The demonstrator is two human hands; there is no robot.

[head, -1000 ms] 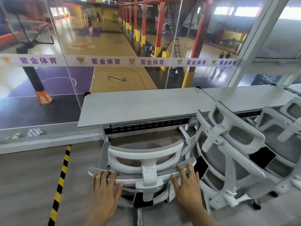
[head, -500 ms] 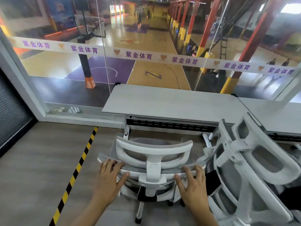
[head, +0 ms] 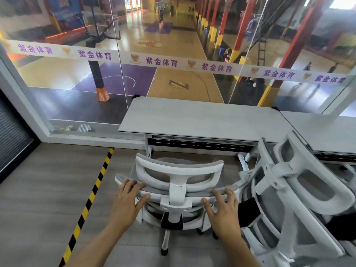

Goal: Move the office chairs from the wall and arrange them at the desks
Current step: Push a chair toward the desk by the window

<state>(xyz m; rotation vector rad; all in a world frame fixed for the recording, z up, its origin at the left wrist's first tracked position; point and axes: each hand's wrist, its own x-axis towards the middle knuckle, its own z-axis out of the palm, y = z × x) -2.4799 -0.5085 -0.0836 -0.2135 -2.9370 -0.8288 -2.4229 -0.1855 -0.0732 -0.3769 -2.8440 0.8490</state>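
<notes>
Head view. Versus 1.0 s ago: both hands are still on the top edge of the office chair [head: 179, 170] backrest. The framing has swung left, so a dark shutter [head: 13, 135] now shows at the left edge, and only one neighbouring chair [head: 289, 189] is in frame instead of several. Versus 0.5 s ago: little change in chair or hand placement.

Left hand [head: 127, 201]: fingers curled over the left end of the backrest rim, thumb spread toward the centre spine, gripping. Right hand [head: 223, 211]: fingers over the right end of the rim, thumb below, gripping.

The office chair faces the desk [head: 202, 120], headrest just short of the desk's front edge, seat partly beneath it.

Surroundings: the neighbouring chair stands tilted just beside the right hand, close against the held chair. A second desk [head: 327, 132] abuts the first on the right. Yellow-black floor tape [head: 90, 199] runs to the left of the chair. A glass wall with a banner strip [head: 161, 61] stands behind the desks, with a basketball court beyond.
</notes>
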